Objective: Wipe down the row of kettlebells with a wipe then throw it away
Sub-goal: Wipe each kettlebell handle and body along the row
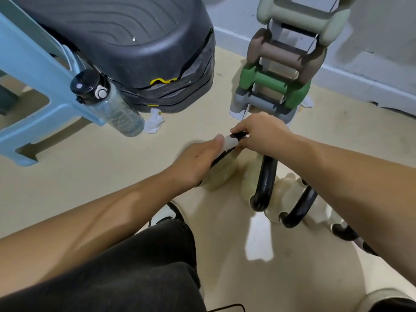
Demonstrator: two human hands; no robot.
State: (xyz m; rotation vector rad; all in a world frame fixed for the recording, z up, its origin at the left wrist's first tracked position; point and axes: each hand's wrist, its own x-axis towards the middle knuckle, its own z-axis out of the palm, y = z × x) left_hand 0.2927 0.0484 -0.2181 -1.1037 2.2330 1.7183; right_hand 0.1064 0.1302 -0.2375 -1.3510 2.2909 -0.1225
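The wipe (pixel 230 142) is wrapped over the black handle (pixel 225 152) of the far kettlebell (pixel 221 174), the pale one at the end of the row on the floor. My right hand (pixel 263 134) is clenched down on the wipe and the handle top together, while my left hand (pixel 198 163) grips the lower part of the same handle, steadying it. Just beside it stands the next kettlebell (pixel 249 183), its black loop (pixel 265 179) untouched, and two more pale ones trail off toward the lower right, partly hidden under my right forearm.

I judge I am on the first bell, with the rest of the row to do. The risk I see is that the bell tips: both hands pull on the handle and nothing holds the body, so a hard rub could rock it into its neighbour. The wipe is bunched small, so it may slip off the handle or cover only the top.

Further out, a crumpled white tissue (pixel 154 122) lies by the water bottle (pixel 108 102); I could mistake it for mine later. The dumbbell rack (pixel 279 70) stands close behind my right hand.
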